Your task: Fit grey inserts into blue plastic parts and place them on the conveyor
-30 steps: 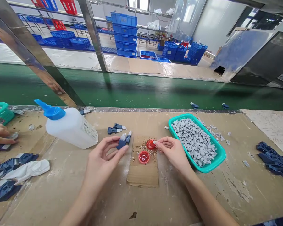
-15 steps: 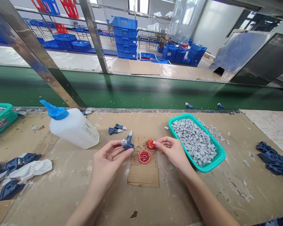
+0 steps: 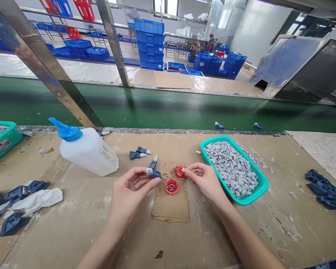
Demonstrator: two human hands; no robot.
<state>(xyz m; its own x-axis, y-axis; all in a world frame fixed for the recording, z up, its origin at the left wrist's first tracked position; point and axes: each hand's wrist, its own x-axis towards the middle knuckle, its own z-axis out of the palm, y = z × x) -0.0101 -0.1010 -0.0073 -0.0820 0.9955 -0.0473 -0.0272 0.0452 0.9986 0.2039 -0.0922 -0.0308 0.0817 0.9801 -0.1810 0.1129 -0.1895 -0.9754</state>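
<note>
Hands (image 3: 131,185) (image 3: 204,181) over cardboard-topped workbench (image 3: 72,224), green conveyor belt (image 3: 168,108) beyond

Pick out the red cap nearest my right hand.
The dome-up red cap, right at the fingertips of the right hand; the other red cap sits open side up, farther away on the cardboard.

The teal tray (image 3: 261,185) holds grey plastic pieces (image 3: 231,168), beside red caps (image 3: 172,186) and a navy-blue part (image 3: 154,174).
</note>
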